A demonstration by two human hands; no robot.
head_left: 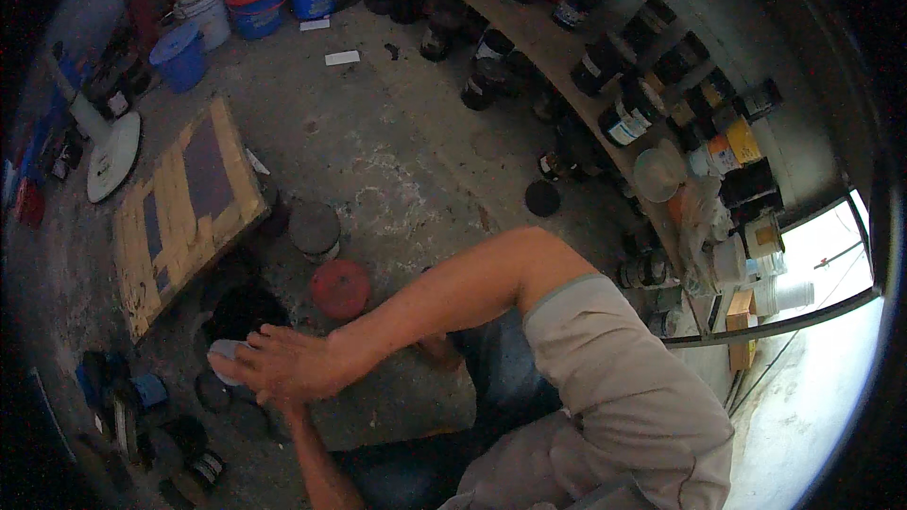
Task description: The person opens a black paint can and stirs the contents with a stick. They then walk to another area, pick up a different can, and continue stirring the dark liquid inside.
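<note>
My right arm reaches across from the right, and my right hand (pixel 298 364) lies over a small whitish cup-like container (pixel 227 360), its fingers curled on the near side of it. My left forearm comes up from the lower edge. Most of my left hand (pixel 292 404) is covered by the right one, so its fingers are hidden. Just beyond the container is the dark mouth of a black bucket (pixel 248 310). A red round lid or tub top (pixel 341 289) is close to my right wrist. Behind that stands a tub with a dark grey top (pixel 315 228).
A tilted wooden board (pixel 189 212) stands beyond the bucket. Several dark tubs and cans (pixel 194 458) crowd the lower left. Blue and white buckets (pixel 257 8) line the back. On the right, a long shelf (pixel 557 47) carries many containers. A grey block (pixel 406 406) is by my legs.
</note>
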